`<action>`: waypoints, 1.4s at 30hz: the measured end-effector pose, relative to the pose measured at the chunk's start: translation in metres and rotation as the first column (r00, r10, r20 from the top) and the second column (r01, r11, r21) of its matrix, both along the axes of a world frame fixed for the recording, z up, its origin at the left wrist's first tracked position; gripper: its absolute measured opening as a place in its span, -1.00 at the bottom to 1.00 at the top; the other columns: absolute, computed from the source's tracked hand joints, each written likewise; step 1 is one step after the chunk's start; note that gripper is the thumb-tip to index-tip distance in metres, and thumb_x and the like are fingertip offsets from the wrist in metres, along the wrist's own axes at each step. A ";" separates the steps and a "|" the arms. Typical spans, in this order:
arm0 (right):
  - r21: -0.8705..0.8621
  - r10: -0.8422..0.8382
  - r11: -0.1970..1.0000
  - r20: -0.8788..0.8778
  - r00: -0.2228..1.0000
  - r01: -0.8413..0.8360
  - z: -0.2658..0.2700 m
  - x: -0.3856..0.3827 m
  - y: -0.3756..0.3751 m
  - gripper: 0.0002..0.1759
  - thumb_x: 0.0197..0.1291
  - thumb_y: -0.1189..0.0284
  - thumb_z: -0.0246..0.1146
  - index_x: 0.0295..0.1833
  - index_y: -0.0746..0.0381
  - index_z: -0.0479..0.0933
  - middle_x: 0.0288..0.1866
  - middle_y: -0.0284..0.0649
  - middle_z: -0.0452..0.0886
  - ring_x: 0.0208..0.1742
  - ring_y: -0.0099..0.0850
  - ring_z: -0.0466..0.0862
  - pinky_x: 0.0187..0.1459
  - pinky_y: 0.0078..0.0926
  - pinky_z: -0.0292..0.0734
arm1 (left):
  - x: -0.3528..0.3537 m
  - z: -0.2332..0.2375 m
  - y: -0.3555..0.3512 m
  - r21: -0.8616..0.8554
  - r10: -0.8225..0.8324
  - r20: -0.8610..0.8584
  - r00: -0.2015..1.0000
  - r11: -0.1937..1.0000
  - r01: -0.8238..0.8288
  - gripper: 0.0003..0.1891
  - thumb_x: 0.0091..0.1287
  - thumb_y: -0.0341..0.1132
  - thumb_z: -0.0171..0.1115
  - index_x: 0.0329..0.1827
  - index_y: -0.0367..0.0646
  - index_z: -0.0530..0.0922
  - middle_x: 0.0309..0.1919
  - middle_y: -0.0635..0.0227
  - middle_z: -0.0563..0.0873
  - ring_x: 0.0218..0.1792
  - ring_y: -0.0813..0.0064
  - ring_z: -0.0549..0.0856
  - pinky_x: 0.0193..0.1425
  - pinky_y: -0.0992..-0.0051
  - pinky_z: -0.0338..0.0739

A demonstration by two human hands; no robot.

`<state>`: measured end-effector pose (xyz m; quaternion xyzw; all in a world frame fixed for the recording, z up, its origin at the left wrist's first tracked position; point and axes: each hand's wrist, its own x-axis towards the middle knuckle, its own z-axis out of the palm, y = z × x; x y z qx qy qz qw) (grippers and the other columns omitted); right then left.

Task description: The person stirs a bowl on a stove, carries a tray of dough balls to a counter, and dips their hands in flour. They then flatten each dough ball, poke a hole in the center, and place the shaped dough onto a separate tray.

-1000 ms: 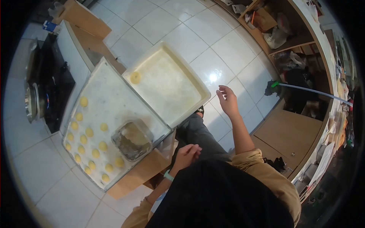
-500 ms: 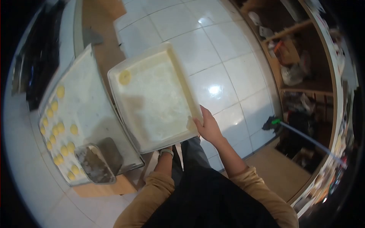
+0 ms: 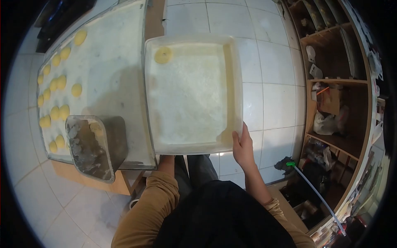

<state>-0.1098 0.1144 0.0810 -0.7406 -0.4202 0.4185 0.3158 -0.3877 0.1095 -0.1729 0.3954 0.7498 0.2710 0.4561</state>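
Observation:
A white rectangular tub (image 3: 188, 95) is in front of me, its inside pale and powdery, with one flat yellow round piece (image 3: 163, 55) in its upper left corner. My right hand (image 3: 243, 146) grips the tub's lower right edge, thumb over the rim. My left hand is hidden under the tub's near left side; only the forearm shows. Left of the tub, a floured sheet (image 3: 111, 62) on a table holds several yellow dough balls (image 3: 76, 89). A metal container (image 3: 92, 144) with pale contents stands at the sheet's near edge.
White floor tiles (image 3: 277, 99) lie beyond and right of the tub. Open wooden shelves (image 3: 336, 84) with bags and boxes line the right side. A long stick (image 3: 316, 194) with a green joint and dark head leans there. A dark appliance is at the upper left.
The view has turned and shifted toward the table. The tub now appears straighter and farther right, its left edge along the sheet's edge. My right hand keeps its grip.

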 end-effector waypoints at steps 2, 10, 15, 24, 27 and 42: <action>-0.019 -0.006 1.000 0.009 1.000 0.006 0.001 0.007 -0.003 -0.56 0.24 0.54 -0.08 0.23 0.41 0.16 0.05 0.18 0.42 0.09 0.00 0.45 0.08 -0.31 0.34 | 0.000 -0.004 -0.010 -0.004 0.022 0.006 1.000 1.000 -0.022 -0.61 0.28 -0.34 0.08 0.13 -0.32 0.34 -0.03 0.17 0.54 0.03 0.37 0.51 0.10 0.47 0.38; -0.097 -0.055 0.994 0.027 0.998 0.057 0.001 0.019 -0.016 -0.58 0.28 0.51 -0.06 0.23 0.40 0.16 -0.02 0.04 0.50 0.02 -0.33 0.50 0.06 -0.47 0.34 | 0.016 -0.014 -0.028 0.021 0.049 0.019 0.999 0.999 -0.050 -0.62 0.29 -0.34 0.08 0.12 -0.32 0.35 -0.02 0.14 0.54 0.05 0.36 0.50 0.13 0.45 0.36; -0.040 -0.059 0.997 0.045 0.997 0.061 -0.006 0.038 -0.027 -0.55 0.26 0.51 -0.05 0.25 0.38 0.15 0.00 0.06 0.49 0.01 -0.22 0.53 0.03 -0.45 0.38 | 0.034 -0.003 -0.031 0.071 0.005 0.030 1.000 0.997 -0.008 -0.63 0.29 -0.35 0.08 0.12 -0.33 0.35 -0.02 0.12 0.54 0.06 0.36 0.49 0.15 0.43 0.35; -0.142 -0.246 0.967 -0.321 0.915 0.210 0.000 0.092 -0.044 -0.42 0.14 0.61 0.01 0.32 0.31 0.10 0.23 -0.16 0.29 0.26 -0.41 0.26 0.25 -0.50 0.10 | 0.085 0.047 -0.035 0.201 -0.189 0.040 0.981 0.963 0.178 -0.64 0.29 -0.35 0.07 0.11 -0.33 0.36 -0.01 0.09 0.54 0.09 0.35 0.48 0.18 0.41 0.33; -0.171 -0.209 0.973 -0.345 0.915 0.158 0.008 0.109 -0.035 -0.37 0.11 0.61 0.03 0.34 0.29 0.07 0.23 -0.18 0.28 0.26 -0.40 0.25 0.26 -0.50 0.07 | 0.064 0.057 -0.036 0.202 -0.292 0.056 0.955 0.940 0.276 -0.64 0.29 -0.35 0.07 0.10 -0.33 0.37 -0.01 0.08 0.54 0.10 0.34 0.48 0.19 0.40 0.32; -0.385 -0.415 0.902 -0.645 0.642 0.196 -0.053 0.128 0.026 -0.34 0.29 0.00 -0.11 0.31 0.27 0.16 0.18 -0.21 0.39 0.13 -0.41 0.43 0.11 -0.47 0.37 | 0.093 0.187 0.057 -0.162 0.122 0.849 0.515 0.986 0.033 -0.35 0.39 0.14 -0.34 0.33 -0.20 0.15 0.22 0.25 0.34 0.26 0.48 0.29 0.30 0.46 0.17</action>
